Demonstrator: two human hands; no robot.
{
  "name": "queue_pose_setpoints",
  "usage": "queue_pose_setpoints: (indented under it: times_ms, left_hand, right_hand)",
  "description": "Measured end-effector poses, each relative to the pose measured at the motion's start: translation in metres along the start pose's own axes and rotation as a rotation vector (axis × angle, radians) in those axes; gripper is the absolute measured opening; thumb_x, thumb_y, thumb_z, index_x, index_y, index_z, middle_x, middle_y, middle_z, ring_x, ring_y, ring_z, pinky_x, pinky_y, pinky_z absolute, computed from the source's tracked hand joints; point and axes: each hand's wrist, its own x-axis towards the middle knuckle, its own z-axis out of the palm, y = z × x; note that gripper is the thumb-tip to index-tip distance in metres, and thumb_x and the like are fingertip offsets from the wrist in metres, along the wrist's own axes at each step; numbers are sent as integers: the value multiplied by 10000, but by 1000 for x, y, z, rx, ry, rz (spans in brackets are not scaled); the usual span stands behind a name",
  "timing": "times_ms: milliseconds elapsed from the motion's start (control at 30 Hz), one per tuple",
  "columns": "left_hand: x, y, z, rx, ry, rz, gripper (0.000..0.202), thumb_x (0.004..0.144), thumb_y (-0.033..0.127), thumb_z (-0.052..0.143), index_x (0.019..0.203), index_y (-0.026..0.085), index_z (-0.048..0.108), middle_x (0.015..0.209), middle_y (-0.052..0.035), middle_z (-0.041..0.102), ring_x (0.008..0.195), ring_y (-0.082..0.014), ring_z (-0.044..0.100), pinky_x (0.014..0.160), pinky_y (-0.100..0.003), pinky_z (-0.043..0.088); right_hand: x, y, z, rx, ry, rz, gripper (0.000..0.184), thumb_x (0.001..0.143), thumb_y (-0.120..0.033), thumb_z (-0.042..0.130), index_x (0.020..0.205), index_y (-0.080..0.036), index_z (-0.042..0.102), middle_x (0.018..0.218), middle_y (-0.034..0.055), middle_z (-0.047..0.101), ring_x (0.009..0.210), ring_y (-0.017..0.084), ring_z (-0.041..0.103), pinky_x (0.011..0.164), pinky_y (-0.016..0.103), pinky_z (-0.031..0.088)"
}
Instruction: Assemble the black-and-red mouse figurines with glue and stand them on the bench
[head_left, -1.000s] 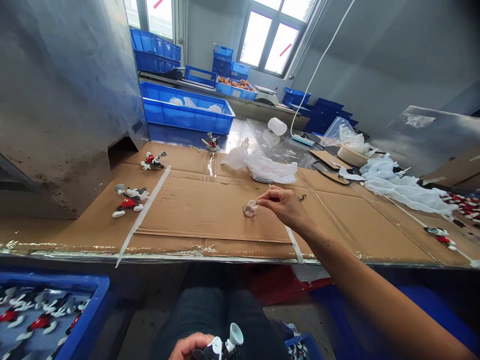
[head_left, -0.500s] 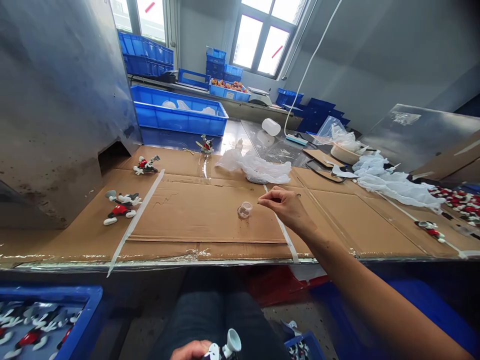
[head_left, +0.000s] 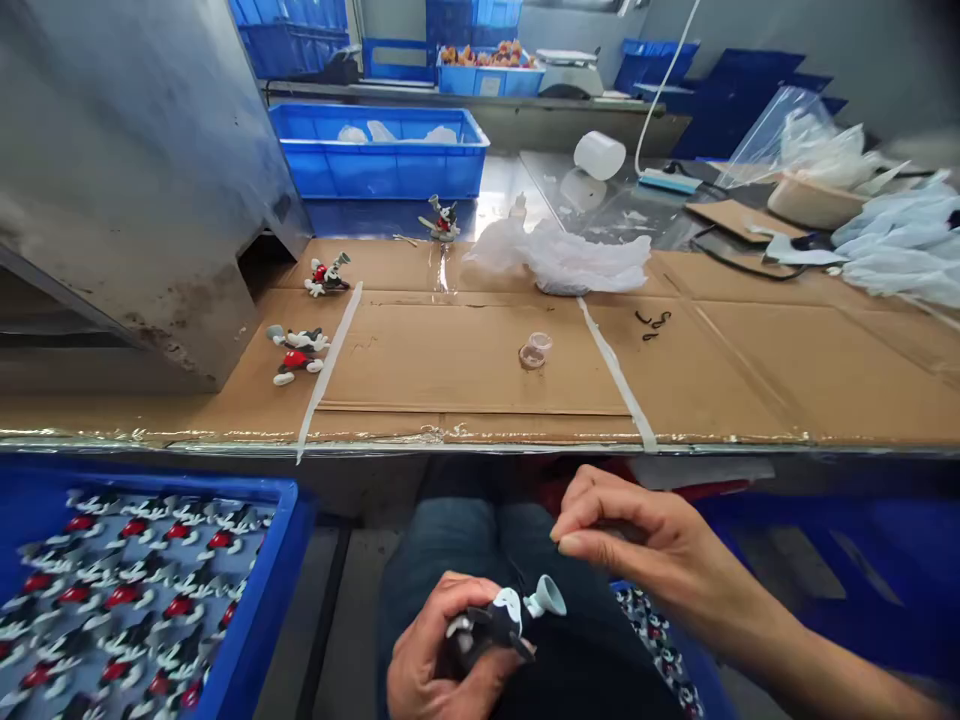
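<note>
Bare left hand (head_left: 424, 655), bare right hand (head_left: 645, 535), bare right forearm (head_left: 832, 670), dark blue jeans (head_left: 450, 540)

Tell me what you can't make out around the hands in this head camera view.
All in the head view:
Black-and-white cartoon mouse figurine: most of its body is hidden by the left hand.
Right hand: its curled fingers hide whether they pinch anything small.
Blue plastic crate: hidden by the right hand and the person's leg, and cut off by the bottom edge.
Small clear plastic cup: contents too small to tell.

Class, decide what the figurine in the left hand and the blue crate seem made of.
The Mickey Mouse figurine looks like moulded plastic, judging by its smooth glossy surface. The blue crate seems moulded plastic too, with an even colour.
</note>
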Motion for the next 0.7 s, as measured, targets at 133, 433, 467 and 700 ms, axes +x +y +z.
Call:
queue_pose_setpoints:
  times_ms: [133,433,467,700]
  left_hand:
    - [3,-1,-10,91,-148,129,213,812,238,771,999,270,675,854,30,706,816,-119,640,756,-198,510]
    - [13,10,-12,282,-326,540,252,828,91,723,1066,105,644,833,-85,717,738,-174,672,631,-291,570]
    - [13,10,-12,302,-334,551,264,817,65,724,1066,94,642,845,-94,719,750,-178,674,644,-300,574]
    - [6,9,-16,427,-337,639,341,765,-27,732,1082,57,638,874,-116,716,787,-193,671,657,-338,565]
  right_hand:
    - [-20,14,26,50,1,-18,163,897,-246,685,739,-218,709,775,-10,613,752,130,570,721,229,431]
    - [-28,26,36,12,-76,155,165,928,-252,619,788,-197,689,822,-8,694,796,149,628,745,236,451]
    - [-28,26,36,7,-79,174,169,924,-260,621,785,-194,689,817,-7,695,790,151,628,739,239,451]
    - [-30,27,37,-14,-89,186,150,932,-247,612,811,-194,682,850,-7,697,823,151,633,753,240,452]
